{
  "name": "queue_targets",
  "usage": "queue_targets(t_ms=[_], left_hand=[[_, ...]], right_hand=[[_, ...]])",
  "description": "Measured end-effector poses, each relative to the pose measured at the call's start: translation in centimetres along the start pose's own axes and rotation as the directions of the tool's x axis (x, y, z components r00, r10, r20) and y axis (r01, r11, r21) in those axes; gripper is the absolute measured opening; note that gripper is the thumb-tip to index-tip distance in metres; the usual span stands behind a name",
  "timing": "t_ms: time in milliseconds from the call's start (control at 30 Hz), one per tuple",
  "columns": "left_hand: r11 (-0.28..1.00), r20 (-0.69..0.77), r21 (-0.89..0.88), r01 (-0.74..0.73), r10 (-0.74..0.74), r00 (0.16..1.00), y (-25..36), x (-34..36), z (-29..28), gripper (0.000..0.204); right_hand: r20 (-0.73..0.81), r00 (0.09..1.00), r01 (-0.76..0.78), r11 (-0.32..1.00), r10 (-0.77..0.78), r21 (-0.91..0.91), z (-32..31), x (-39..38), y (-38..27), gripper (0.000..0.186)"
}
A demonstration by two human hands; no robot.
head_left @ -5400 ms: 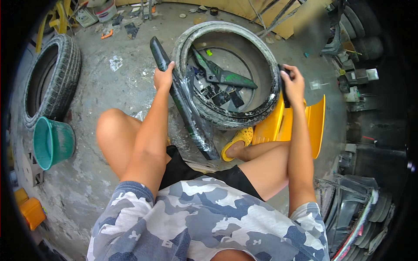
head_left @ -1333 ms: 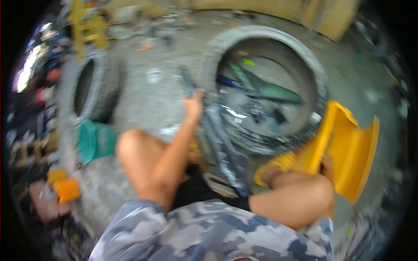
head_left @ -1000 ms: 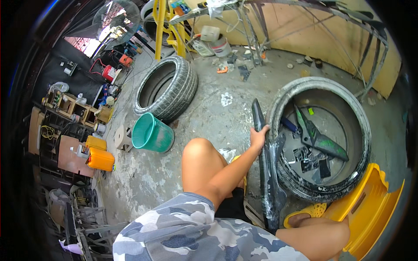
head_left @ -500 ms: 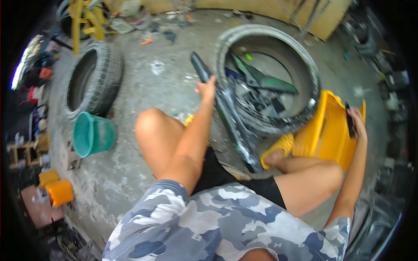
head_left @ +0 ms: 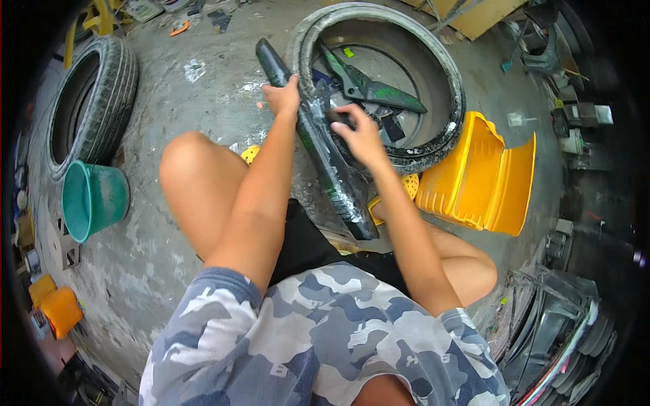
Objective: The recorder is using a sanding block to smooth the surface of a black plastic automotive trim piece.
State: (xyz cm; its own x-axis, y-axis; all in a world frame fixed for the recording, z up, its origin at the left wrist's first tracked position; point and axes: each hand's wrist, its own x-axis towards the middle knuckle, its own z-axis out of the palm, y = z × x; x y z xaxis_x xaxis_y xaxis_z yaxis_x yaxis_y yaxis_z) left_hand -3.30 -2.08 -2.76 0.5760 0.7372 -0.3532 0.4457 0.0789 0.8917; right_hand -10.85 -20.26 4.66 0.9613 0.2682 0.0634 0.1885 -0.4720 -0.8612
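A long black plastic part (head_left: pixel 318 152), scuffed and with shiny patches, slants from the tyre's left side down to between my knees. My left hand (head_left: pixel 283 98) is closed around its upper part. My right hand (head_left: pixel 360 135) is beside the part's right edge, fingers curled about a small dark object (head_left: pixel 340 118) that is blurred. A worn tyre (head_left: pixel 450 88) lies flat behind, the part resting along its near left rim. Inside the tyre are a black-green plastic panel (head_left: pixel 386 93) and several dark scraps.
Right of the tyre lies a yellow plastic body panel (head_left: pixel 467 179). On the left, another tyre (head_left: pixel 112 101) leans near a green bucket (head_left: pixel 101 199). An orange container (head_left: pixel 62 311) stands at lower left. Dark plastic parts (head_left: pixel 555 325) are piled at lower right.
My right hand has come from above the yellow panel leftward to the black part, with the dark object in it. My left hand keeps its hold. The whole view has shifted.
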Motion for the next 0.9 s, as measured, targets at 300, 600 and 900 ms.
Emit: queue_targets(t_ms=[300,600,900], left_hand=[[0.983,-0.007,0.175,-0.055,0.057,0.998,0.5,-0.4,0.4,0.081],[0.996,-0.07,0.093,-0.004,0.011,0.997,0.7,-0.3,-0.4,0.076],[0.988,-0.03,0.152,-0.035,0.04,0.999,1.2,-1.1,0.1,0.078]], right_hand=[[-0.031,0.997,0.071,0.986,-0.077,-0.148,0.8,-9.2,1.1,0.031],[-0.053,0.998,-0.018,0.998,0.014,-0.063,2.1,-7.2,1.3,0.028],[-0.103,0.987,0.105,0.983,-0.121,-0.154,4.1,-0.7,0.6,0.028]])
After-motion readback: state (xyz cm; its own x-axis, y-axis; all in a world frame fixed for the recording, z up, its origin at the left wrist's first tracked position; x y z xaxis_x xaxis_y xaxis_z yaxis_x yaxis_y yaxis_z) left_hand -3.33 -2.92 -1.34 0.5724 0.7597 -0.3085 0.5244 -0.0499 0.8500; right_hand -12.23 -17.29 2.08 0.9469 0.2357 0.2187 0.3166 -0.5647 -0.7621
